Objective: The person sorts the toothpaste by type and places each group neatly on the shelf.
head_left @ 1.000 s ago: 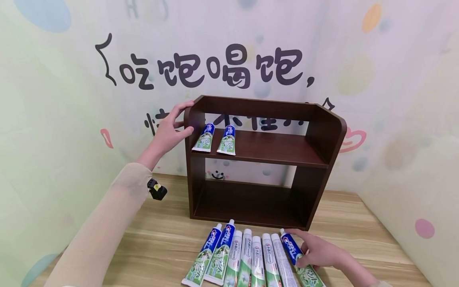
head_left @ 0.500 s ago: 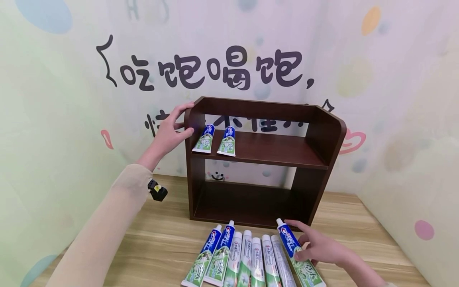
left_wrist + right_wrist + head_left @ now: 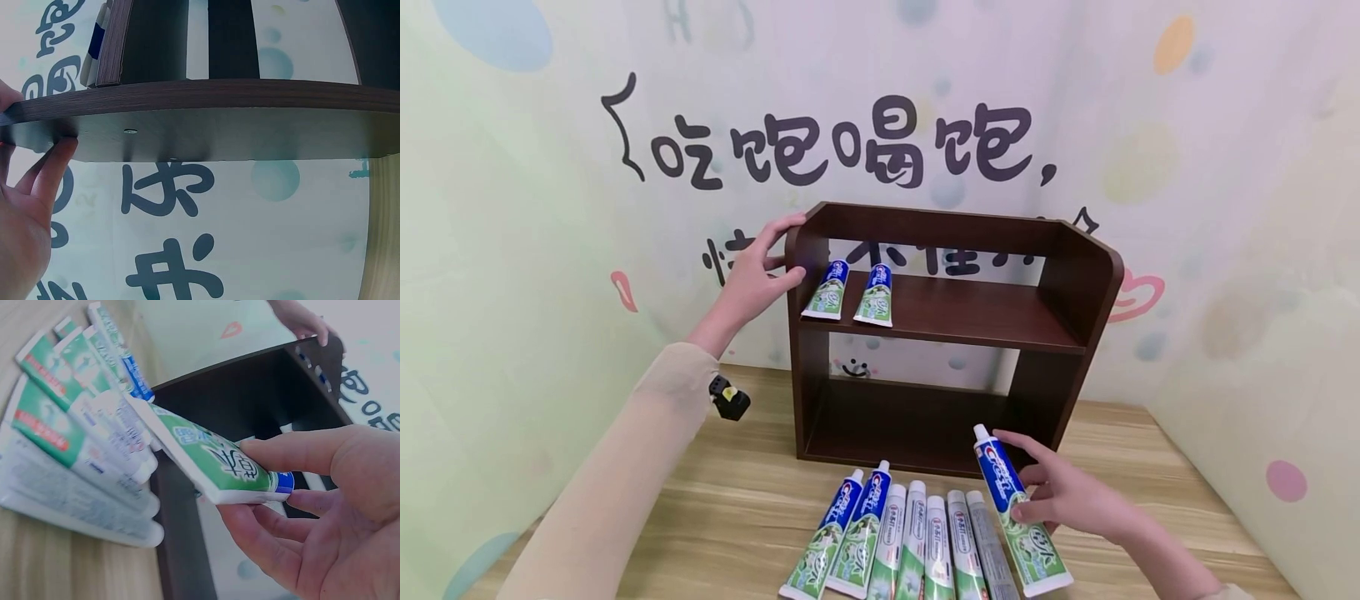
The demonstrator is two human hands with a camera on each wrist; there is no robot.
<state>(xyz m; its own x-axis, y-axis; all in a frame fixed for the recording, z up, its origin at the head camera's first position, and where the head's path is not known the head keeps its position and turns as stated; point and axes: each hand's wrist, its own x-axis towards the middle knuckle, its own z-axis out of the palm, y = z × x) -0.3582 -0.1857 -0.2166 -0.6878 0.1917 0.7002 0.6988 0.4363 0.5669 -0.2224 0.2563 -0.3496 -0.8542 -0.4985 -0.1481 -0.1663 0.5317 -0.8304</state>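
Note:
A blue-and-green toothpaste tube (image 3: pixel 1019 517) is pinched between the thumb and fingers of my right hand (image 3: pixel 1071 498). Its white cap points up toward the shelf, and the right wrist view shows it lifted off the table. My left hand (image 3: pixel 751 279) grips the left side panel of a dark brown two-tier shelf (image 3: pixel 977 304), with the thumb on one face and fingers on the other in the left wrist view (image 3: pixel 37 187). Two matching tubes, one on the far left (image 3: pixel 827 290) and another beside it (image 3: pixel 875 296), lie on the upper tier.
Before the shelf, a row of tubes lies on the wooden table (image 3: pixel 722 517): two blue-and-green tubes (image 3: pixel 857 533) at left, then several white-and-green tubes (image 3: pixel 936 546). A printed fabric wall (image 3: pixel 550 250) stands behind and at both sides.
My right hand has raised the toothpaste tube from the right end of the row, up toward the shelf and slightly left. My left hand has stayed on the shelf panel.

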